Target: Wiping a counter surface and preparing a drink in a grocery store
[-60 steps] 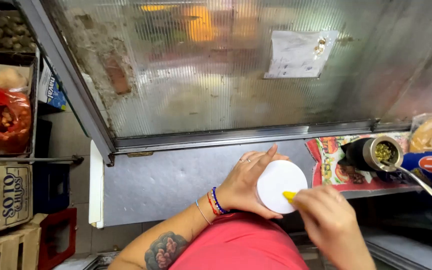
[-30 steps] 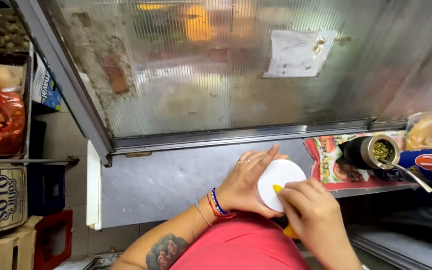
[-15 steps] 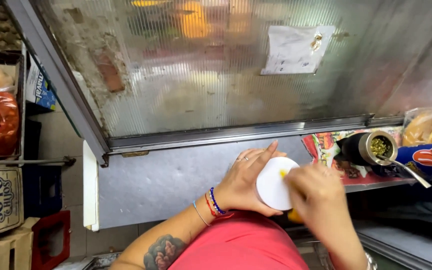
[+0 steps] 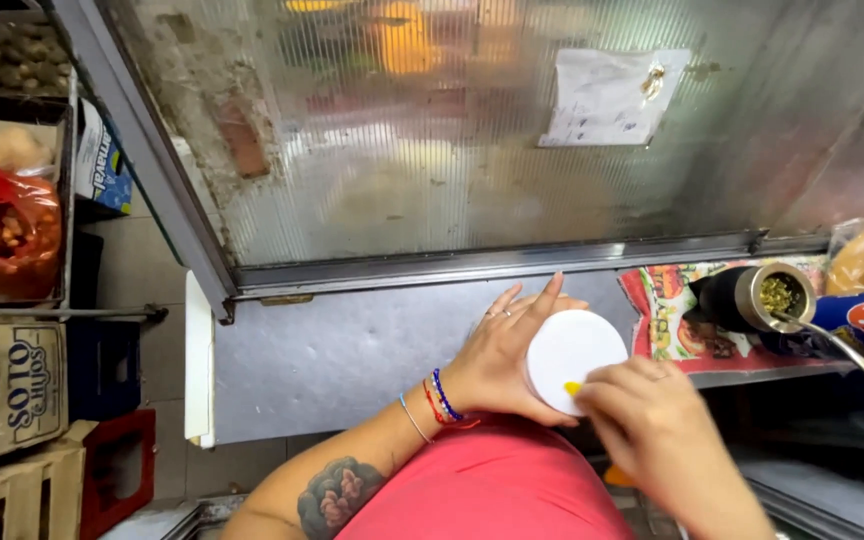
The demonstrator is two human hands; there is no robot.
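My left hand (image 4: pixel 505 352) wraps around a round white container with a flat white lid (image 4: pixel 572 355), held just above the grey metal counter (image 4: pixel 332 355). My right hand (image 4: pixel 652 425) is closed on a small yellow object (image 4: pixel 573 388), pressing its tip against the lid's lower edge. Beaded bracelets sit on my left wrist and a tattoo shows on that forearm.
A dark cup with green herb and a metal straw (image 4: pixel 764 297) stands on a printed red cloth (image 4: pixel 672 325) at the right. A ribbed glass pane (image 4: pixel 472 130) with a paper note rises behind the counter. Crates and boxes (image 4: pixel 12 390) stack at the left.
My right hand has kept working the yellow object along the lid's lower edge, shifting slightly. My left hand has stayed on the container.
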